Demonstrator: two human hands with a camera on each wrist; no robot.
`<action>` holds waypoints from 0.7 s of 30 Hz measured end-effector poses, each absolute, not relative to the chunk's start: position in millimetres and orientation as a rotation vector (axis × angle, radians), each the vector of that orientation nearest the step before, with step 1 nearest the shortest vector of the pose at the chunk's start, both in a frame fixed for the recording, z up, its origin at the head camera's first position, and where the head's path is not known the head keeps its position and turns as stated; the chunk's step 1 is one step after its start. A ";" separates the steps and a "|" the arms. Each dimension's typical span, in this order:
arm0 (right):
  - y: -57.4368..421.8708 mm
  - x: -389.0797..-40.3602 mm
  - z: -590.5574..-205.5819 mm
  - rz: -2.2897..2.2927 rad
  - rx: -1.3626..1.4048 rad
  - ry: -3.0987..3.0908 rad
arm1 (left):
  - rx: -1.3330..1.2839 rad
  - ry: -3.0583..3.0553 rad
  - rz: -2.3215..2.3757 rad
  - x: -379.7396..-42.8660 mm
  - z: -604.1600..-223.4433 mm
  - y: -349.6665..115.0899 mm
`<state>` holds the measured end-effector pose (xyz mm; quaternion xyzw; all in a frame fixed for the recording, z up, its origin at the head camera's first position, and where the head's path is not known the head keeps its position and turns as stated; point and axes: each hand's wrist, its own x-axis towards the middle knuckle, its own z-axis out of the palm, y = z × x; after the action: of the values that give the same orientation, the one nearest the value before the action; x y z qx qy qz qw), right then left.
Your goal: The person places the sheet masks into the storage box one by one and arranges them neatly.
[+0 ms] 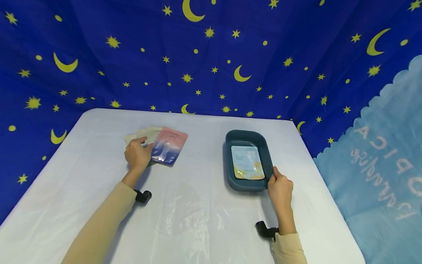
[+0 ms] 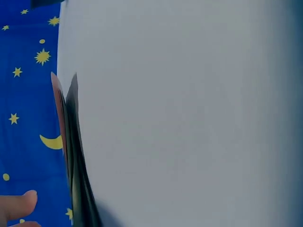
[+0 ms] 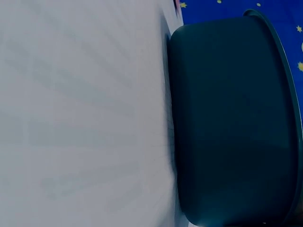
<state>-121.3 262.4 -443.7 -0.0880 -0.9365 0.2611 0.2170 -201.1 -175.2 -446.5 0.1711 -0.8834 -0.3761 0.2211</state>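
Several flat sachets lie in an overlapping pile on the left of the table. On top is a pink-and-purple sachet; pale sachets stick out behind it. My left hand is over the pile's left side, with thumb and finger apart. In the left wrist view a fingertip stands off from the edge-on sachets. My right hand grips the near right rim of a dark blue-grey plastic basin. A light blue sachet with yellow print lies flat inside. The right wrist view shows the basin's outer wall.
A white cover lies over the table. A dark blue curtain with yellow moons and stars hangs behind, and a light blue cloth with lettering is at the right. Each wrist wears a black camera mount.
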 end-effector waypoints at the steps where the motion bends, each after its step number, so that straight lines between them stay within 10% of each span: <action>1: 262.8 -120.3 -444.5 0.718 -0.248 -2.600 | 0.487 -2.481 -1.024 -201.3 -449.9 -175.5; 21: 260.2 -120.6 -444.3 0.717 -0.273 -2.590 | 0.587 -2.664 -1.048 -211.3 -455.5 -182.7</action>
<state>-120.6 260.2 -444.3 -0.0988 -0.9357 0.2589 0.2184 -211.3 -182.7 -455.5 0.1997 -0.9062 -0.3564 0.1094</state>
